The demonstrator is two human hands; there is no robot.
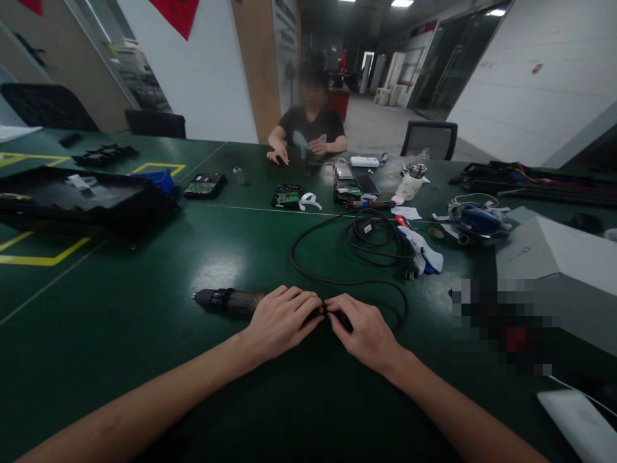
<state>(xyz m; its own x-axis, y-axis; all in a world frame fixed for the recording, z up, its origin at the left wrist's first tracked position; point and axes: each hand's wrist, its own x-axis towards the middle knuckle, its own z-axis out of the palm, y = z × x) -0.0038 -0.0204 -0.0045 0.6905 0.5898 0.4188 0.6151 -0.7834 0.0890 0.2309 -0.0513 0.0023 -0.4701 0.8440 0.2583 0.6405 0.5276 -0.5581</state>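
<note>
My left hand [282, 321] is wrapped over the rear part of a dark electric screwdriver [241, 301] lying on the table, its metal tip pointing left. At the tool's right end my right hand [364, 331] pinches the end of a black power cable [403, 308] between thumb and fingers. The fingertips of both hands almost meet, with a small brassy spot between them. Exactly how the cable end sits against the tool is hidden by the fingers. From my right hand the cable curves back into a loose coil farther up the table.
A black tray [91, 199] stands at left. Circuit boards in black housings [288, 195] lie farther back. Blue-and-white gloves [424, 251] rest by the coil. At right are a white box [544, 251] and a blue tool [475, 218]. Another person [311, 125] sits opposite.
</note>
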